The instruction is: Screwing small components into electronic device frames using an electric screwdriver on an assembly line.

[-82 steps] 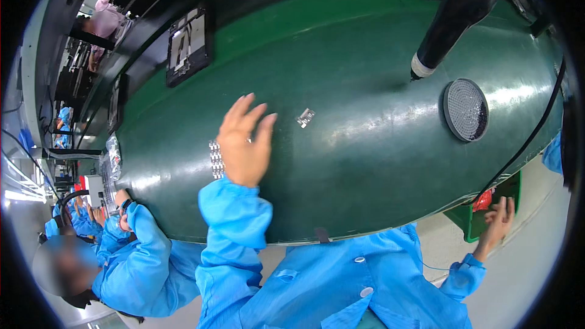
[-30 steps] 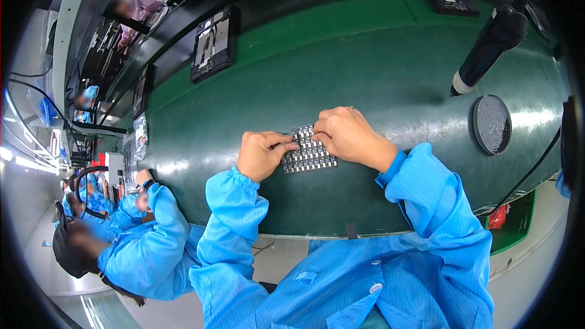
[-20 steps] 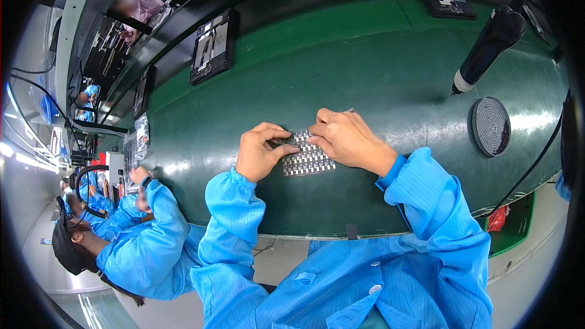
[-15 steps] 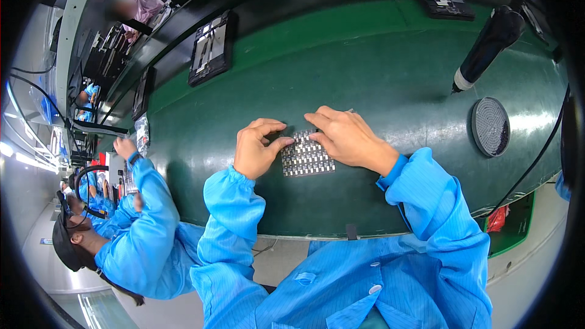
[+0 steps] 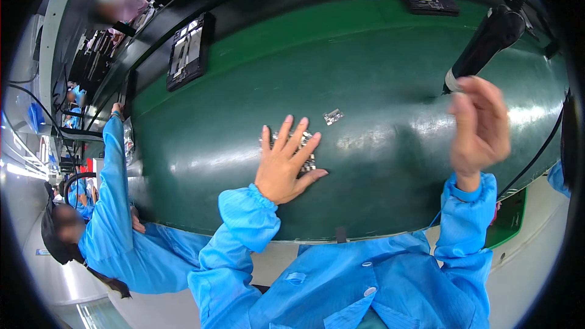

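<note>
A green tabletop (image 5: 390, 73) is seen from above, with the left hand (image 5: 285, 167) laid flat at its centre, fingers spread wide over a small silvery strip of metal parts (image 5: 309, 161). The strip is largely covered by the fingers; only its edges are seen past them, toward 12 and 3 o'clock of the palm. A single small metal piece (image 5: 333, 116) lies alone on the green surface, just beyond the fingertips at about 1 o'clock from the left hand, not touched by it.

The right hand (image 5: 481, 127) is raised above the tabletop at 3 o'clock, blurred, its fingers loosely curled and nothing seen held in it. Directly behind it, at 12 o'clock from that hand, a black cylindrical tool (image 5: 486, 39) hangs tilted, and part of its tip is blocked by the fingers. A black cable (image 5: 539, 152) is draped along the right rim.

Two black trays (image 5: 190, 52) are set at the far edge, at 11 and 1 o'clock. At 9 o'clock, the blue sleeve (image 5: 113, 189) of a neighbouring person is stretched up along the tabletop's left edge.
</note>
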`<move>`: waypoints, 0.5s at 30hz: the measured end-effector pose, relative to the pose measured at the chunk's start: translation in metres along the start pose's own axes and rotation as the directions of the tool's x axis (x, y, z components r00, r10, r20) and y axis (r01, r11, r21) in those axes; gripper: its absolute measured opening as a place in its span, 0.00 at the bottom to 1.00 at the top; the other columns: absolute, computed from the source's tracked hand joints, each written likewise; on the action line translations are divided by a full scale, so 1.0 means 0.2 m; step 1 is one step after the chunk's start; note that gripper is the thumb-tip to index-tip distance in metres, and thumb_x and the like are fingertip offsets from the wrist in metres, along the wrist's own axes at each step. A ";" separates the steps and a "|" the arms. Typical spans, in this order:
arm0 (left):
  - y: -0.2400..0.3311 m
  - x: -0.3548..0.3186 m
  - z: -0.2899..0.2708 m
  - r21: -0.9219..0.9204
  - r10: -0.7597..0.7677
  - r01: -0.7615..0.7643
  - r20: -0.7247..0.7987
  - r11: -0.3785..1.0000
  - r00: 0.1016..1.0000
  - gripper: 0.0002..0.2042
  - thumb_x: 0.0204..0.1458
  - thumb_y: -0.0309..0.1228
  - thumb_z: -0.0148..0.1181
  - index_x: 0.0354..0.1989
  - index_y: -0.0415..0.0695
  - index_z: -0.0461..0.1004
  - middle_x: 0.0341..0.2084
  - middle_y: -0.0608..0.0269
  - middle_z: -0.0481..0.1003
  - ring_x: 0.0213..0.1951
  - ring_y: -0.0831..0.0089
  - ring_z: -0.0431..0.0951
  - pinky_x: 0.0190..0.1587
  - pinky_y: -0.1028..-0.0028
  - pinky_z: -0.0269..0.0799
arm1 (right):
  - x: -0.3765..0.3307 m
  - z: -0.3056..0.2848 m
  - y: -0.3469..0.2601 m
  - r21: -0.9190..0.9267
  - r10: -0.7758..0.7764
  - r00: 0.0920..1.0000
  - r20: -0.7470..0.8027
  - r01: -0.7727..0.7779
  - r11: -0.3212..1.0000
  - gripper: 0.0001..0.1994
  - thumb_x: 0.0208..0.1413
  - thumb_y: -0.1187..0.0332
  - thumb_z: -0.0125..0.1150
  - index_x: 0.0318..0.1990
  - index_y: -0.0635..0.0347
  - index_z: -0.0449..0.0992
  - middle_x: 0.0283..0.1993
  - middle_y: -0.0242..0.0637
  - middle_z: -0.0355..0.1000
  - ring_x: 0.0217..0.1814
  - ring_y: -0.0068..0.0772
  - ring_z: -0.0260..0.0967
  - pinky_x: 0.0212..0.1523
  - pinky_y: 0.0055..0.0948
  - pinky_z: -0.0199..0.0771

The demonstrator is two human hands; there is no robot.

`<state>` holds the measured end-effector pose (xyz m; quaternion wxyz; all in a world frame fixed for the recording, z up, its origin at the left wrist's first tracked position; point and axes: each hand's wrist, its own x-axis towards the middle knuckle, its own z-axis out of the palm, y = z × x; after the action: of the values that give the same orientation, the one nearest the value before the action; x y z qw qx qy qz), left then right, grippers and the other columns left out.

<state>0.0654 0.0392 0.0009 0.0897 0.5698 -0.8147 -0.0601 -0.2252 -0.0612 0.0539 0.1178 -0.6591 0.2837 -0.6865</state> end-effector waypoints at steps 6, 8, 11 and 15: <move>-0.01 0.10 -0.09 -0.016 0.024 -0.024 0.002 1.000 1.000 0.34 0.42 0.45 0.67 0.58 0.45 0.66 0.64 0.53 0.55 0.67 0.51 0.48 0.63 0.39 0.38 | 0.11 -0.17 0.07 -0.268 -0.105 0.961 -0.254 0.034 0.963 0.26 0.47 0.84 0.63 0.56 0.68 0.63 0.52 0.49 0.68 0.51 0.31 0.68 0.48 0.28 0.71; 0.08 0.22 -0.05 -0.014 0.114 -0.114 0.001 0.993 0.993 0.35 0.43 0.47 0.65 0.59 0.44 0.64 0.65 0.53 0.55 0.67 0.51 0.48 0.63 0.38 0.38 | 0.14 -0.14 0.15 -0.161 0.022 0.978 -0.205 -0.056 0.985 0.29 0.47 0.84 0.64 0.58 0.68 0.61 0.54 0.48 0.67 0.53 0.32 0.66 0.50 0.29 0.69; 0.16 0.33 -0.01 0.040 0.243 -0.243 0.013 0.969 0.970 0.38 0.46 0.53 0.60 0.62 0.41 0.60 0.65 0.53 0.54 0.68 0.52 0.48 0.62 0.38 0.40 | 0.10 -0.09 0.22 0.263 0.396 0.917 -0.058 -0.368 0.892 0.32 0.47 0.82 0.64 0.60 0.68 0.58 0.54 0.45 0.67 0.55 0.32 0.66 0.54 0.30 0.67; 0.08 0.27 -0.03 0.099 0.174 -0.189 0.143 0.977 0.974 0.40 0.46 0.53 0.60 0.62 0.39 0.58 0.65 0.53 0.54 0.67 0.54 0.50 0.63 0.40 0.42 | 0.06 -0.07 0.24 0.229 0.502 0.864 0.043 -0.497 0.837 0.26 0.48 0.81 0.64 0.55 0.70 0.63 0.47 0.41 0.71 0.46 0.29 0.71 0.51 0.28 0.69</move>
<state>0.0341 -0.0057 0.0136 0.0079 0.4916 -0.8697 -0.0437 -0.2504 -0.1023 0.0383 0.3662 -0.5376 0.3645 -0.6664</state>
